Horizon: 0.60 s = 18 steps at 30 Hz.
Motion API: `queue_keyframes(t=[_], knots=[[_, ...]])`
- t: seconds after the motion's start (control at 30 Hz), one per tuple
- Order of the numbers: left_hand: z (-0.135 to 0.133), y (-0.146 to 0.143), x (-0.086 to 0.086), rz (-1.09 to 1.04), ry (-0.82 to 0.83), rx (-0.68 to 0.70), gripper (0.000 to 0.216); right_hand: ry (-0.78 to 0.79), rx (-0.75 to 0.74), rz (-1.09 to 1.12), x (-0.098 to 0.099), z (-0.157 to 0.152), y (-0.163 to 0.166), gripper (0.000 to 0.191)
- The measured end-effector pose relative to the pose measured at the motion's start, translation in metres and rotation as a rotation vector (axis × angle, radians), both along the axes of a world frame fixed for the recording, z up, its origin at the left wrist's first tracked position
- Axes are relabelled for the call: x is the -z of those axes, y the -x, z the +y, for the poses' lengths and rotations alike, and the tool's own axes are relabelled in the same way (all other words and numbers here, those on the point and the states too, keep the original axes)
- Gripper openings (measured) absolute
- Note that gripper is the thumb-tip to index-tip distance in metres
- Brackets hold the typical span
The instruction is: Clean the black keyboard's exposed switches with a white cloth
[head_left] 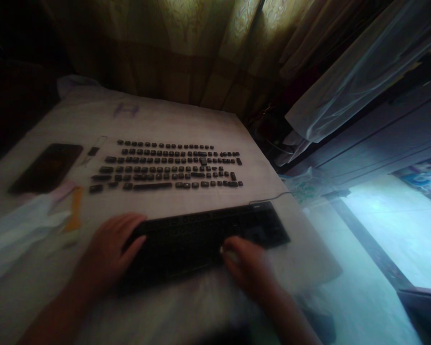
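A black keyboard (187,239) lies on the cloth-covered table, its keys stripped off in the part I can make out. My left hand (109,247) grips its left end, thumb on top and fingers along the far edge. Over the right-centre of the keyboard, my right hand (249,266) is closed in a pinch. A small pale bit shows at its fingertips, too blurred to name. Beyond the keyboard, loose black keycaps (159,169) are laid out in several rows, with a long space bar (153,186) in the nearest row.
A dark phone (48,165) lies at the left, beside a small clear-and-black strip (95,148). Nearer are a yellow strip (75,208) and white crumpled cloth or paper (21,230). The keyboard cable (271,198) runs to the table's right edge. A curtain (172,57) hangs behind.
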<state>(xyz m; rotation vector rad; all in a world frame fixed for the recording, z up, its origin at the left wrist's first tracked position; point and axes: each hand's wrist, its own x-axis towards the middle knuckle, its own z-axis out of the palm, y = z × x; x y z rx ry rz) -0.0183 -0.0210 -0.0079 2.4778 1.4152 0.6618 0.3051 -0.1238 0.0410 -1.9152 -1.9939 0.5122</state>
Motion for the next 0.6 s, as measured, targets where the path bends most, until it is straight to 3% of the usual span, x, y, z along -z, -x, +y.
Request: queue_keyframes(t=[0.6], knots=[[0.000,-0.002,0.000,-0.007,0.005,-0.008,0.046,0.135,-0.077,0.081,-0.015,-0.003,-0.003,0.014]])
